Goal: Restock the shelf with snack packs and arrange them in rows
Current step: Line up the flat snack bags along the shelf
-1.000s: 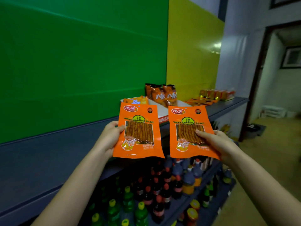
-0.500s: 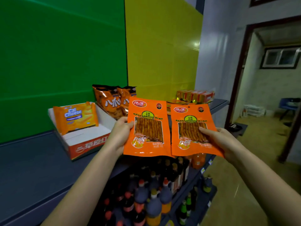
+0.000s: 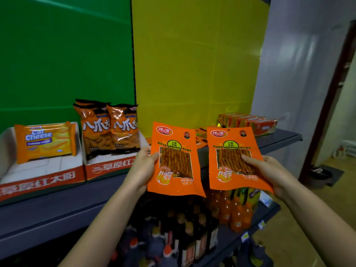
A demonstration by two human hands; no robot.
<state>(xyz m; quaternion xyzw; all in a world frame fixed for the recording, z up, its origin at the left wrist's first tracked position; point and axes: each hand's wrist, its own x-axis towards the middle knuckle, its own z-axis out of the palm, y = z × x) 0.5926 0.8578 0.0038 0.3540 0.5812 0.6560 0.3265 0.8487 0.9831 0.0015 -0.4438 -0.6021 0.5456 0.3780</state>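
- Left hand (image 3: pixel 143 166) pinches one flat orange window-front snack pack (image 3: pixel 174 160) by its edge; right hand (image 3: pixel 269 170) grips a second identical pack (image 3: pixel 234 158). Both are in the air, in front of the grey metal shelf (image 3: pixel 277 138).
- Risk: glossy film, thin pinch (could slip onto the bottles (image 3: pixel 192 228) below).
- Risk: limp packs may slump and break the row.

Bare shelf (image 3: pixel 57 212) surface lies open in front of the two cardboard display boxes (image 3: pixel 107 167). Behind the held packs, flat orange packs (image 3: pixel 201 134) and gold-red boxes (image 3: pixel 248 121) crowd the shelf's right end. Bottles (image 3: pixel 237 214) fill the tier below.
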